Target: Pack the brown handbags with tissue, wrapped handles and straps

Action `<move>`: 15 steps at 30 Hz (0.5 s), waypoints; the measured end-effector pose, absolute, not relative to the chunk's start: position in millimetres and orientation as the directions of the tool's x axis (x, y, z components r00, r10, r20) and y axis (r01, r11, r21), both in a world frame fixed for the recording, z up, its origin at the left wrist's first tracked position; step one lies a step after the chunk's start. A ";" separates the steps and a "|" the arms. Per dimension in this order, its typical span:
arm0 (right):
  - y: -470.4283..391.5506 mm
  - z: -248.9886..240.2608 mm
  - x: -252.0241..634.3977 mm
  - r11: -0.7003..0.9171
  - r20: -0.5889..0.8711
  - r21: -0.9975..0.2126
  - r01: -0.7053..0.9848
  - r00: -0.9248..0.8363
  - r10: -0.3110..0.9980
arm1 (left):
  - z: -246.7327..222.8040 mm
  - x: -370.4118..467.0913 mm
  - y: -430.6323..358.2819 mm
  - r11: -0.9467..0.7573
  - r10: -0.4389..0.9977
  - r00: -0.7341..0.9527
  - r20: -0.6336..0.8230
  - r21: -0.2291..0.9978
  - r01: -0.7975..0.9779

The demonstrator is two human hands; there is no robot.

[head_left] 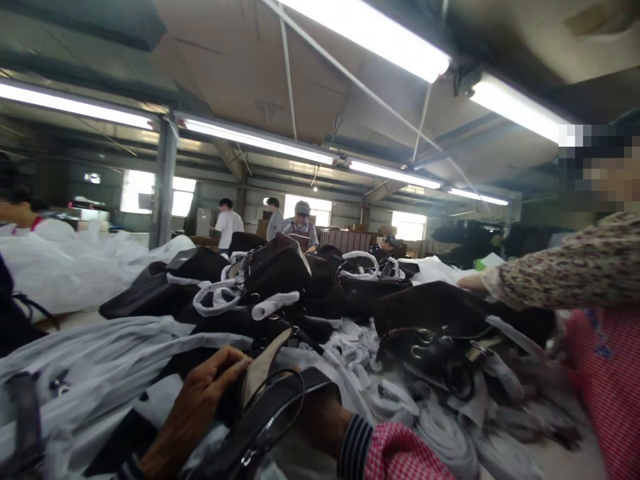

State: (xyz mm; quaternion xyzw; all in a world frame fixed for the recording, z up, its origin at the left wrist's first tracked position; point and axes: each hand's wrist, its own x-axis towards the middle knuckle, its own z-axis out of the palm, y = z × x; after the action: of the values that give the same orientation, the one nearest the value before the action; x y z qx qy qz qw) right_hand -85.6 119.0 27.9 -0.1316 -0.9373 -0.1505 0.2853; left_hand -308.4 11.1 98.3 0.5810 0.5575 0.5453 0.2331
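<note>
My left hand [205, 393] is at the lower middle, its fingers pinched together at the edge of a beige flap [265, 363] on a black bag [270, 417]. The bag lies tilted between my hands, with a zipper along its side and a thin black cord looped over it. My right hand [323, 417] is on the bag's right side; its fingers are hidden behind the bag. White wrapping strips [355, 353] lie just beyond.
Dark bags with white-wrapped handles [280, 267] are heaped ahead. White sheeting [100, 347] spreads at left. At right, a person's sleeved arm [560, 267] reaches over another dark bag [425, 310]. More people stand far back.
</note>
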 end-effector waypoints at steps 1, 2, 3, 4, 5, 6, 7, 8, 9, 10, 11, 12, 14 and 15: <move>113.6 37.6 -85.8 0.919 0.568 0.203 0.338 -0.805 0.170 | 97.4 -308.5 11.3 -0.253 0.904 -0.216 0.368 0.870 0.423; 108.1 46.6 -85.3 0.922 0.550 0.203 0.330 -0.817 0.171 | 96.3 -308.7 11.9 -0.229 0.909 -0.215 0.358 0.858 0.460; 102.2 54.6 -83.8 0.929 0.513 0.210 0.306 -0.843 0.161 | 95.1 -308.6 12.7 -0.207 0.912 -0.209 0.352 0.837 0.506; 95.1 61.2 -81.2 0.933 0.460 0.217 0.288 -0.873 0.162 | 94.0 -308.1 13.9 -0.190 0.915 -0.196 0.351 0.808 0.558; 86.2 66.4 -77.3 0.936 0.421 0.204 0.287 -0.889 0.180 | 92.9 -307.1 15.4 -0.180 0.919 -0.174 0.355 0.769 0.614; 75.2 70.5 -72.0 0.939 0.402 0.171 0.297 -0.892 0.208 | 92.0 -305.2 17.0 -0.183 0.922 -0.138 0.362 0.721 0.668; 61.7 73.6 -65.3 0.943 0.405 0.111 0.315 -0.880 0.246 | 91.4 -302.6 18.6 -0.197 0.925 -0.089 0.369 0.668 0.717; 46.2 76.2 -57.1 0.942 0.429 0.019 0.335 -0.854 0.295 | 91.0 -299.3 20.1 -0.220 0.927 -0.033 0.374 0.613 0.759; 29.4 78.4 -47.2 0.933 0.460 -0.110 0.343 -0.814 0.354 | 90.8 -295.4 21.4 -0.243 0.928 0.022 0.373 0.557 0.794; 12.4 80.6 -35.4 0.906 0.486 -0.260 0.334 -0.766 0.421 | 91.0 -291.2 22.5 -0.261 0.929 0.072 0.364 0.504 0.824; -3.6 82.6 -21.9 0.847 0.487 -0.424 0.319 -0.709 0.511 | 91.4 -286.9 23.4 -0.275 0.930 0.112 0.351 0.457 0.846; -17.4 84.2 -6.9 0.758 0.443 -0.578 0.302 -0.664 0.602 | 92.0 -282.6 24.1 -0.281 0.932 0.138 0.336 0.425 0.860; -34.9 85.3 25.8 0.590 0.369 -0.746 0.308 -0.546 0.752 | 93.4 -274.9 25.1 -0.275 0.939 0.153 0.308 0.407 0.871; -38.3 84.2 42.0 0.519 0.338 -0.796 0.312 -0.482 0.808 | 94.0 -271.7 25.4 -0.268 0.942 0.149 0.299 0.410 0.872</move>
State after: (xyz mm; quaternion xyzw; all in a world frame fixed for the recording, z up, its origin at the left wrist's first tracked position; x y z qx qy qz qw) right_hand 42.0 -38.3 84.2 -0.3542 -0.7911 0.3394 0.3655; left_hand -271.7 25.4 94.0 0.7549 0.6008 0.2537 0.0696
